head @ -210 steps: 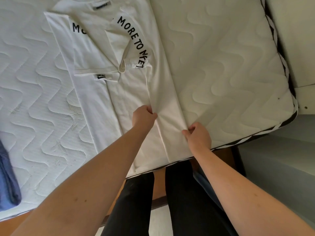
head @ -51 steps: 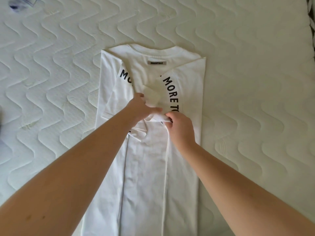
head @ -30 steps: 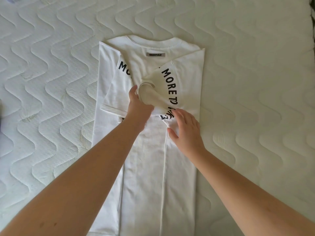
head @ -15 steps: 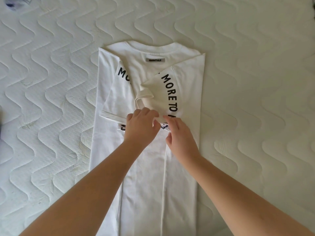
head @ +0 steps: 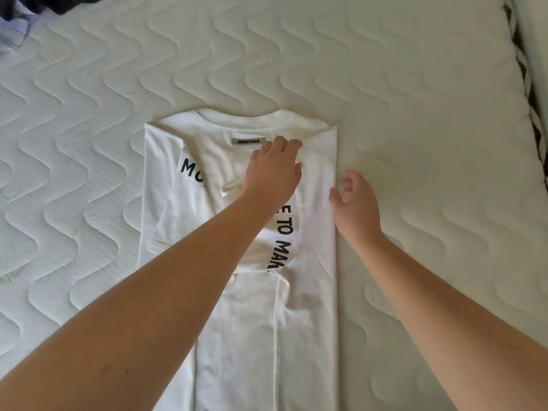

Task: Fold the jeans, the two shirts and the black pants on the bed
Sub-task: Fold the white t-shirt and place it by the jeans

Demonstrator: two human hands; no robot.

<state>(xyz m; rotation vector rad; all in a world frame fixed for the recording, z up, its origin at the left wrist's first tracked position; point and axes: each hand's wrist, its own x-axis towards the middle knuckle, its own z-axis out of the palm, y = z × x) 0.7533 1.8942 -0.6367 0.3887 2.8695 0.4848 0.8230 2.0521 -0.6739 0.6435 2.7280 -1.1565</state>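
Currently mid-fold on white shirt (head: 246, 307), laid lengthwise on quilted mattress (head: 415, 84), collar away from viewer, both sides already turned in to form long narrow strip. Left hand (head: 274, 170) flat on upper chest area just below grey neck label (head: 249, 141), fingers straight, pressing; probably pinning folded-in sleeve (head: 275, 232) with black lettering so layers stay put. Right hand (head: 354, 203) at right folded edge of shirt, fingers loosely curved, gripping nothing, touching or just beside edge; likely squaring that crease. Next step, as judged: bottom half up toward collar. Surface: bare white mattress, wavy stitch pattern, soft, so firm pressing needed for a crisp crease. Dark piping along mattress edge (head: 530, 99) at far right. Dark garment (head: 35, 4) partly in frame at top left corner, well apart from shirt; type not determinable.
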